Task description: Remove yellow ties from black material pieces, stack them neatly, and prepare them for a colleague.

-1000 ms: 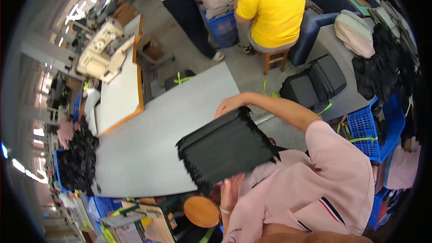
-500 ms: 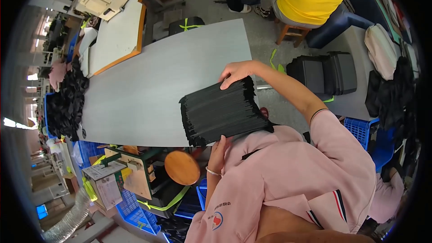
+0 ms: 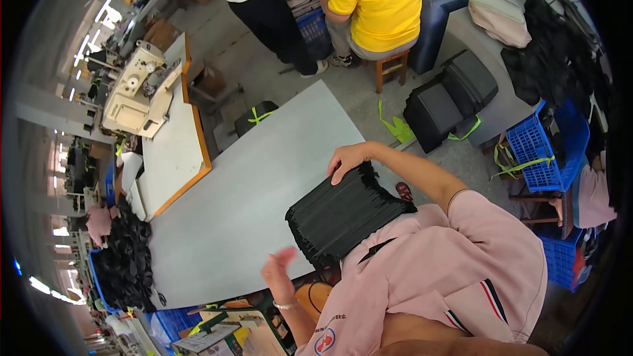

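A thick stack of black strips with ragged ends lies at the near edge of the grey table, against my body. My right hand grips its far edge, thumb on top and fingers over the side. Off the stack, to its near left, my left hand is raised by the table edge. It looks empty, its fingers loosely stretched and somewhat blurred.
A sewing machine stands on a wood-edged table at far left, with a black fabric heap below it. Beyond the table, a person in yellow sits on a stool beside a standing person. Blue crates are at right.
My left hand has let go of the stack's near edge and moved away to the left. My right hand keeps hold of the far edge. The view has turned, showing more of the standing person.
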Available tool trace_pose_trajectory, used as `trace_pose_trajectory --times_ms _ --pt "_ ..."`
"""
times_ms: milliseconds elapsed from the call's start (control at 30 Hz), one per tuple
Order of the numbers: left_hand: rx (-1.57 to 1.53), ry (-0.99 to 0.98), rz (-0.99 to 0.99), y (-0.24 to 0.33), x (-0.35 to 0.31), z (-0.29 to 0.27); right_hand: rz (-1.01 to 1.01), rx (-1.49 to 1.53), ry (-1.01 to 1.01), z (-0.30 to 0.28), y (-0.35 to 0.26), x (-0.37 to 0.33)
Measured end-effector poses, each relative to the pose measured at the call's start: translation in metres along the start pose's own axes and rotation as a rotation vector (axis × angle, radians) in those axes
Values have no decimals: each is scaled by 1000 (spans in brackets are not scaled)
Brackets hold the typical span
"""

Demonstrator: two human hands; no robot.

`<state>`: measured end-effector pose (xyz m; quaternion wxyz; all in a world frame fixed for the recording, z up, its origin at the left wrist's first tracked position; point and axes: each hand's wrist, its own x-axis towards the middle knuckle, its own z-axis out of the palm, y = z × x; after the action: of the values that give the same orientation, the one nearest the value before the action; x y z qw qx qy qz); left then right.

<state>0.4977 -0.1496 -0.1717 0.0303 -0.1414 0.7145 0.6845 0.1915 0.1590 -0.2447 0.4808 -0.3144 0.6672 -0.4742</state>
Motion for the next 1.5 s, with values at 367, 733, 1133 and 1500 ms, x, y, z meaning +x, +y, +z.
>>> trace_pose_trajectory --times_ms 367,733,1133,1500 --pt "-333 -51 37 -72 154 48 -242 365 560 12 34 -37" --pt "-316 204 15 -68 151 50 -144 801 831 75 57 -2" --pt "-387 152 -6 -68 143 56 -174 860 872 74 60 -1" --pt "-288 164 24 -69 145 54 -168 859 857 75 57 -6"
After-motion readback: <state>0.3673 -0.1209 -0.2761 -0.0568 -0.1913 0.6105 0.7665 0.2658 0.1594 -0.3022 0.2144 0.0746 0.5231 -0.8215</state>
